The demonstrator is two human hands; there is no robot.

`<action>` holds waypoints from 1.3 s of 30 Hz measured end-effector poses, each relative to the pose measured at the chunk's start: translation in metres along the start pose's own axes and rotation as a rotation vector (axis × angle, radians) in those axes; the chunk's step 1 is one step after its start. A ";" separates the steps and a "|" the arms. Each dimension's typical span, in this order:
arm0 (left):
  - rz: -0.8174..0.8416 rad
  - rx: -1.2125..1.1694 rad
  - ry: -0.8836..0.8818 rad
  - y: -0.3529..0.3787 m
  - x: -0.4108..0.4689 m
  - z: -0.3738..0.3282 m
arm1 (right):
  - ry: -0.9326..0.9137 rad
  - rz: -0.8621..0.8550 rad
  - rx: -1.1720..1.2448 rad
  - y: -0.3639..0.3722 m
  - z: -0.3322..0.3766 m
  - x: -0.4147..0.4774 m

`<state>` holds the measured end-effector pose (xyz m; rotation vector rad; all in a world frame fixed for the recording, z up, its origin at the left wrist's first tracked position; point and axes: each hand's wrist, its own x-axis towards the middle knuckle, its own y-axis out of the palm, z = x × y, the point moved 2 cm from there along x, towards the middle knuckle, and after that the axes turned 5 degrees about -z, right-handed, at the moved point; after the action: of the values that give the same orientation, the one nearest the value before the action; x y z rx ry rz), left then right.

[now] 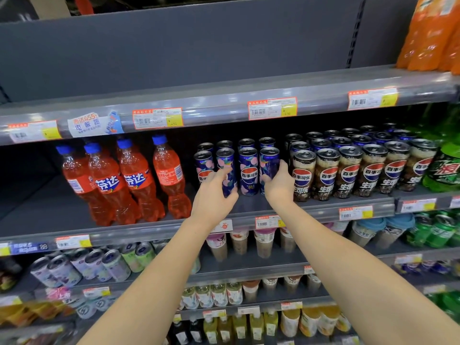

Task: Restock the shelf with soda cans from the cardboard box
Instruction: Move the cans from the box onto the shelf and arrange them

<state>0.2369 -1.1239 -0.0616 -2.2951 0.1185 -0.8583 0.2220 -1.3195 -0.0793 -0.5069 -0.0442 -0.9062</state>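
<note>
Two bare forearms reach up from the bottom of the view to the middle shelf (44, 202). The left hand (214, 192) shows its back to the camera, fingers curled round the front of the second can (225, 159) in a front row of four blue cans (248, 170). The right hand (278, 185) wraps the fourth can (269, 160) — thumb up the can's right side, fingers bent across its lower front. Both cans stand upright on the shelf, in line with their neighbours.

Just left of the blue cans stand four orange soda bottles (134, 180) with blue caps. Just to the right, nearly touching the right hand, starts a block of brown-labelled cans (348, 170), several rows deep, with green bottles (445, 168) beyond them. Behind the front blue row stands a back row (246, 143) of four more — only their tops show. Above hangs the upper shelf (224, 95), price tags (158, 118) clipped along its edge.
</note>
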 end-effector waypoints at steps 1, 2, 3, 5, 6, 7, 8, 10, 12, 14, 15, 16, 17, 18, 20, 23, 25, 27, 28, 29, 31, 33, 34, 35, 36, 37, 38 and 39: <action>-0.002 -0.001 0.001 0.000 0.000 0.000 | 0.004 0.003 -0.002 0.001 0.000 0.002; -0.003 -0.001 0.001 -0.001 -0.001 0.001 | 0.009 0.006 -0.005 0.001 0.000 0.004; -0.006 0.001 0.000 -0.002 -0.002 0.001 | 0.016 0.008 -0.010 0.002 0.000 0.005; -0.011 0.010 -0.002 -0.003 -0.003 0.002 | 0.027 0.015 -0.028 0.002 0.001 0.008; -0.012 0.009 -0.004 -0.003 -0.003 0.003 | 0.028 0.022 -0.039 0.003 0.000 0.009; -0.011 0.006 -0.006 -0.004 -0.004 0.003 | 0.026 0.032 -0.053 0.003 0.000 0.010; -0.009 0.005 -0.008 -0.004 -0.004 0.003 | 0.024 0.046 -0.071 0.003 -0.001 0.011; 0.010 0.018 -0.019 -0.003 -0.003 0.004 | 0.025 0.076 -0.102 0.002 -0.003 0.012; 0.019 0.039 -0.030 -0.002 -0.001 0.005 | 0.026 0.100 -0.106 0.000 -0.004 0.013; 0.021 0.046 -0.048 0.000 0.001 0.002 | 0.028 0.121 -0.108 -0.002 -0.004 0.015; 0.024 0.043 -0.058 0.001 0.001 0.000 | 0.030 0.132 -0.113 -0.003 -0.004 0.015; 0.026 0.034 -0.065 0.002 0.001 -0.003 | 0.029 0.145 -0.119 -0.004 -0.003 0.016; 0.027 0.024 -0.068 0.004 0.000 -0.004 | 0.028 0.158 -0.125 -0.005 -0.002 0.016; 0.027 0.016 -0.069 0.005 -0.002 -0.006 | 0.029 0.172 -0.127 -0.007 -0.002 0.016; 0.030 0.010 -0.070 0.007 -0.004 -0.008 | 0.046 0.194 -0.125 -0.010 -0.001 0.018; 0.028 0.016 -0.074 0.008 -0.006 -0.009 | 0.104 0.196 -0.135 -0.011 -0.001 0.017; 0.024 0.014 -0.080 0.007 -0.008 -0.010 | 0.102 0.182 -0.154 -0.012 -0.002 0.011; 0.037 0.028 -0.088 0.006 -0.012 -0.010 | 0.057 0.164 -0.171 -0.013 -0.004 0.002; 0.045 0.037 -0.092 0.006 -0.014 -0.010 | 0.025 0.155 -0.173 -0.013 -0.006 -0.002; 0.053 0.044 -0.097 0.007 -0.017 -0.010 | -0.010 0.152 -0.173 -0.014 -0.008 -0.006; 0.068 0.052 -0.108 0.007 -0.023 -0.011 | -0.062 0.177 -0.170 -0.018 -0.010 -0.013; 0.084 0.068 -0.120 0.008 -0.029 -0.012 | -0.083 0.221 -0.164 -0.023 -0.009 -0.020; 0.095 0.076 -0.125 0.007 -0.031 -0.012 | -0.087 0.248 -0.163 -0.025 -0.009 -0.023; 0.104 0.083 -0.130 0.007 -0.033 -0.013 | -0.094 0.280 -0.162 -0.028 -0.008 -0.026; 0.109 0.095 -0.134 0.006 -0.036 -0.014 | -0.110 0.315 -0.160 -0.029 -0.007 -0.030; 0.107 0.116 -0.135 0.005 -0.037 -0.016 | -0.134 0.353 -0.156 -0.031 -0.005 -0.033; 0.096 0.147 -0.136 0.003 -0.038 -0.017 | -0.160 0.391 -0.156 -0.032 -0.003 -0.038; 0.080 0.186 -0.138 0.001 -0.040 -0.019 | -0.186 0.421 -0.156 -0.033 -0.001 -0.042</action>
<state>0.1947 -1.1229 -0.0734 -2.1523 0.0664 -0.6402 0.1702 -1.3055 -0.0773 -0.7137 -0.0342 -0.4501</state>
